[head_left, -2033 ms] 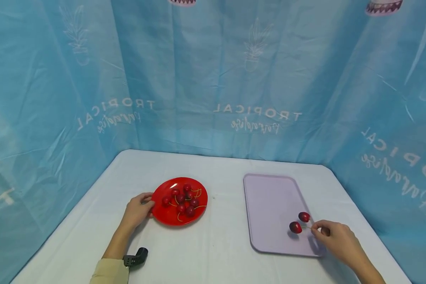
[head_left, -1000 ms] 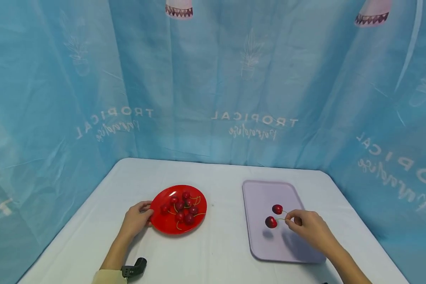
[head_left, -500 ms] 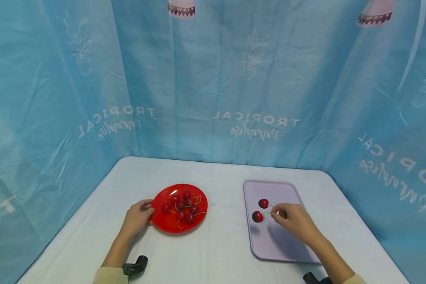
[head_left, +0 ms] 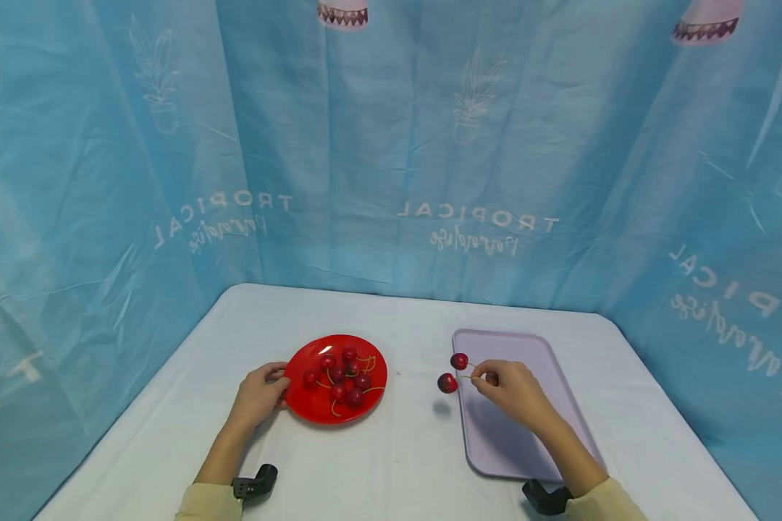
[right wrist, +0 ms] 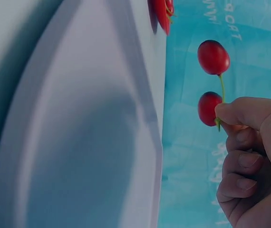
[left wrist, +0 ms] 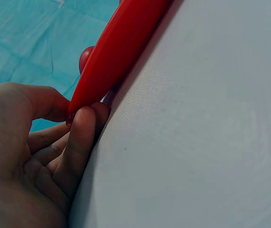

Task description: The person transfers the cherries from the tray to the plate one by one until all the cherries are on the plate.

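Two dark red cherries (head_left: 447, 383) on green stems hang in the air by the left rim of the lilac tray (head_left: 528, 449). My right hand (head_left: 511, 391) pinches their stems between thumb and forefinger; the right wrist view shows the cherries (right wrist: 213, 57) apart from the tray below. At the left, a round red plate (head_left: 306, 405) bears a cluster of cherries (head_left: 337, 374) with stems. My left hand (head_left: 258, 394) grips the plate's left rim, thumb above and fingers beneath it in the left wrist view, where the plate (left wrist: 116, 47) is seen edge-on.
Both stand on a white-covered table (head_left: 404, 449), with a strip of cloth between plate and tray. Blue printed curtains (head_left: 391, 145) enclose the back and sides. A dark wrist device (head_left: 255, 483) sits on each forearm.
My right hand has carried the two cherries leftward from the tray's lower right to beyond its left rim. The left hand stays on the plate. The head view has shifted slightly.
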`<state>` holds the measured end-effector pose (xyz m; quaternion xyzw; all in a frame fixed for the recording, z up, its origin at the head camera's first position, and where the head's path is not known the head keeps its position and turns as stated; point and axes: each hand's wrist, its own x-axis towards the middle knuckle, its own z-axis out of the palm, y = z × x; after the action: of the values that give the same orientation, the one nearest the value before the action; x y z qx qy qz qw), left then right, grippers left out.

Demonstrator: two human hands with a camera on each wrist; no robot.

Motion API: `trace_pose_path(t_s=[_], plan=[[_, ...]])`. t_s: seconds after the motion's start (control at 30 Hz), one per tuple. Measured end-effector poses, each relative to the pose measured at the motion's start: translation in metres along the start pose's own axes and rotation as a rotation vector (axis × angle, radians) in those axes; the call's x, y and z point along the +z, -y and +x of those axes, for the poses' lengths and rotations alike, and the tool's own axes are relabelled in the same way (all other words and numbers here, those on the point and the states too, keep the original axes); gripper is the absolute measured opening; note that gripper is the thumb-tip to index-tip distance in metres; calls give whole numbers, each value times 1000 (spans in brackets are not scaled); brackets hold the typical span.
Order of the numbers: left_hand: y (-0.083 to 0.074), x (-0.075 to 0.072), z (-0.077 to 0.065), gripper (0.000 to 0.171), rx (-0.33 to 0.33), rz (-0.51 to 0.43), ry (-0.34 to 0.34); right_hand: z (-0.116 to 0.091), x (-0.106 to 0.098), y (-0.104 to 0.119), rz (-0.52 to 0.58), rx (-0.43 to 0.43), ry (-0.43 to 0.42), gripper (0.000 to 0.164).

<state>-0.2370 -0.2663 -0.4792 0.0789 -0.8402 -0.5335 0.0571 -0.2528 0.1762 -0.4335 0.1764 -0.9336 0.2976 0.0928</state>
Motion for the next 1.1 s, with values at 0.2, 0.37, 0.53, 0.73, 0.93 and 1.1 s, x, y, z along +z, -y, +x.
trace_pose_path(t_s=[0.2,0.37,0.53,0.73,0.93,1.1], plan=[[-1,-2,0,40,2,0,-4,7,6,6,28,10,0,11],[-2,-1,-3,40,-8,0,-2,11,15,7,44,5,-14,9],[1,1,-3,40,-18,6,-3,14,25,12,62,-16,-14,4],[4,1,0,39,-11,8,-15,20,33,23,72,-13,5,4],[3,2,2,40,1,24,-15,24,43,30,66,-22,30,3],[2,2,2,40,-6,19,-15,29,48,37,63,-54,42,4]])
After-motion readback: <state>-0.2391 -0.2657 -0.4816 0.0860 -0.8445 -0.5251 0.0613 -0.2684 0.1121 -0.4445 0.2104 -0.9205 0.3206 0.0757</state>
